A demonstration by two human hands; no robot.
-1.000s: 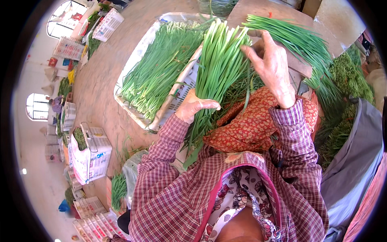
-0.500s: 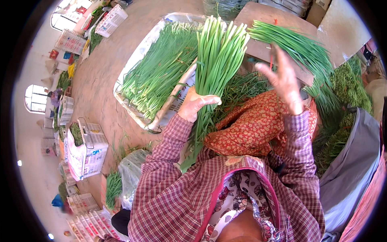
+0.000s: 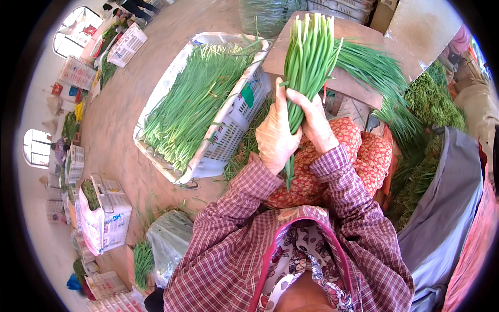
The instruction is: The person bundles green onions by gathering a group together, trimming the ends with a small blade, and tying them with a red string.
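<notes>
A thick bunch of garlic chives [image 3: 307,62] stands nearly upright before me, pale cut ends at the top and green leaf tips hanging below. My left hand [image 3: 277,134], which looks gloved, is closed round its lower left side, the thumb pointing up along the stalks. Against the right side presses my right hand [image 3: 314,122], its fingers curled behind the leaves and partly hidden. Just behind the bunch, another pile of chives [image 3: 371,65] lies on a brown board [image 3: 275,57]. To the left, a white plastic crate [image 3: 228,117] holds many more chives.
Red flowered cloth [image 3: 371,161] covers my lap. Loose green trimmings [image 3: 248,140] lie between crate and lap. Grey sheeting [image 3: 436,192] and heaped greens [image 3: 434,101] are on the right. A clear plastic bag [image 3: 169,242] and a white crate [image 3: 106,213] stand at lower left.
My right hand, raised and open before, has come down and left onto the bunch. The bunch has shifted right in my left hand. The whole view has moved slightly.
</notes>
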